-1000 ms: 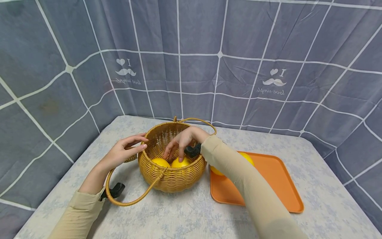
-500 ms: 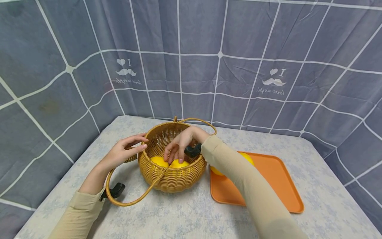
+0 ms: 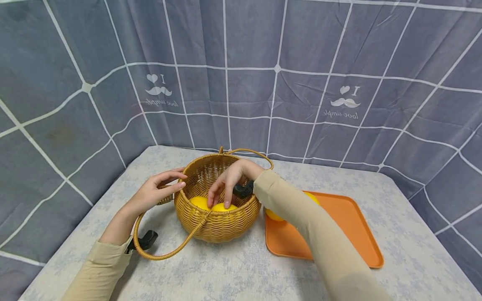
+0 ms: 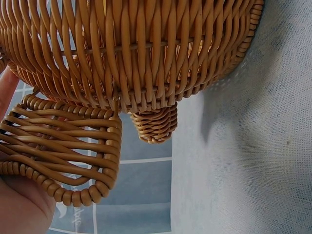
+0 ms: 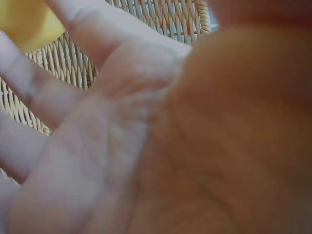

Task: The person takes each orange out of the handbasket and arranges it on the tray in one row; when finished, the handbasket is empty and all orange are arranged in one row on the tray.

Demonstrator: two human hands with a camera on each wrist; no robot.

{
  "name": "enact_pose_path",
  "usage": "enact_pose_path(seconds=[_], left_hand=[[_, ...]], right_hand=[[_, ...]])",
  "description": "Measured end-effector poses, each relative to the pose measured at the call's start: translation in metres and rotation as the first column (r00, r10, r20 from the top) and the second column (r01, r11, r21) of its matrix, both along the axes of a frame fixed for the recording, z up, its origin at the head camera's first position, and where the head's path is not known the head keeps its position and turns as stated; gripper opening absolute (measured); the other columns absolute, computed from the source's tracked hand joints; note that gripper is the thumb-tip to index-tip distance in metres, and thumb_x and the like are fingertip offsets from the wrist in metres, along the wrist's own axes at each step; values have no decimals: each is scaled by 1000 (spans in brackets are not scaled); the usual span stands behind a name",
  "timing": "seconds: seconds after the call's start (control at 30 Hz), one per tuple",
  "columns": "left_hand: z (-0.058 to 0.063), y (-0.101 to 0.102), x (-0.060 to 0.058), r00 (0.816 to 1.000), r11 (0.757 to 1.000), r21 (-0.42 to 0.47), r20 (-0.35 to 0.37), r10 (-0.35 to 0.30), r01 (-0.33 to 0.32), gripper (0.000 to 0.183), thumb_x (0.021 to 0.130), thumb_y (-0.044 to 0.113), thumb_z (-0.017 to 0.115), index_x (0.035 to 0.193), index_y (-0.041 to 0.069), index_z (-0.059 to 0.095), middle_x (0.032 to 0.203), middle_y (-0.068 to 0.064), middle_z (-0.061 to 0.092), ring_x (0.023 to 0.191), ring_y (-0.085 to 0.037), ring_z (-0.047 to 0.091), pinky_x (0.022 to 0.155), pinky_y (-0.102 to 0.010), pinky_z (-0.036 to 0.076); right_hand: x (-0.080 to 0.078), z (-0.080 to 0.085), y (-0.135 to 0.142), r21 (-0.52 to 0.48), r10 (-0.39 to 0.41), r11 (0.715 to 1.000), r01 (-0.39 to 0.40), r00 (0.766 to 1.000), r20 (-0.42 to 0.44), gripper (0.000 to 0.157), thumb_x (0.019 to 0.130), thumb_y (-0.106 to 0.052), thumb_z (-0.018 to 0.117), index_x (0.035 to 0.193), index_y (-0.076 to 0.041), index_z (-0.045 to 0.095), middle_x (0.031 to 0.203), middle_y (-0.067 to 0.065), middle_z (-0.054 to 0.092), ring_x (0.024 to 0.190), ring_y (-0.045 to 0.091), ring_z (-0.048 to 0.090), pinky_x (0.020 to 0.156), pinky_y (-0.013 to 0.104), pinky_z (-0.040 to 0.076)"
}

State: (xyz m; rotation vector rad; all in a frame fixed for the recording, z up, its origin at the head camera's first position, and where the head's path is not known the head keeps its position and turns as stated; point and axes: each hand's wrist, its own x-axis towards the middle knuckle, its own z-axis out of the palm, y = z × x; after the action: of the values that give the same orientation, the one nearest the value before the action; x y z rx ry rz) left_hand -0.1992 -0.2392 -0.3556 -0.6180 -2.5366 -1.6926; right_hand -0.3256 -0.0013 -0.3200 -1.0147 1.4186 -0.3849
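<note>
Sleeve [image 3: 312, 225] partly blocks the tray [image 3: 348, 221] beside the basket [image 3: 218, 228].

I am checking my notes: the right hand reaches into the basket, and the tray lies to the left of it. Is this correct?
Not fully: the tray lies to the right of the basket, as the head view shows. The right hand does reach into the basket.

Table [image 3: 226, 271] pale, with blue mottled pattern. Directly on it: one wicker basket [image 3: 216, 228], upright; one orange tray [image 3: 340, 217], flat, just right of the basket.
</note>
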Motion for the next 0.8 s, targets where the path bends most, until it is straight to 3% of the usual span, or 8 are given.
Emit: enact_pose_path(seconds=[0.23,0.53,0.8], left_hand=[[0,1,1,1000,1000,-3,-7,4,-4,32,94,21,59,120,2,59,145,-11,38,130,-36,37,86,-22,46],[0,1,1,1000,1000,-6,-7,2,-2,33,95,21,59,120,1,58,145,-11,38,130,-35,38,85,-22,47],[1,0,0,1000,1000,-17,-4,5,-5,34,95,23,59,121,2,59,146,-11,37,129,-34,39,84,-24,48]], right_hand=[[1,1,-2,-8,45,999,-45,997,57,57,82,11,61,135,5,43,130,7,50,122,16,44,102,32,37],[0,3,-2,-69,97,993,-93,994,58,59,79,13,63,134,7,43,129,7,51,120,15,45,101,33,37],[0,4,-1,-78,87,994,-76,986,144,66,79,16,60,139,8,35,132,9,45,117,20,46,99,41,38]])
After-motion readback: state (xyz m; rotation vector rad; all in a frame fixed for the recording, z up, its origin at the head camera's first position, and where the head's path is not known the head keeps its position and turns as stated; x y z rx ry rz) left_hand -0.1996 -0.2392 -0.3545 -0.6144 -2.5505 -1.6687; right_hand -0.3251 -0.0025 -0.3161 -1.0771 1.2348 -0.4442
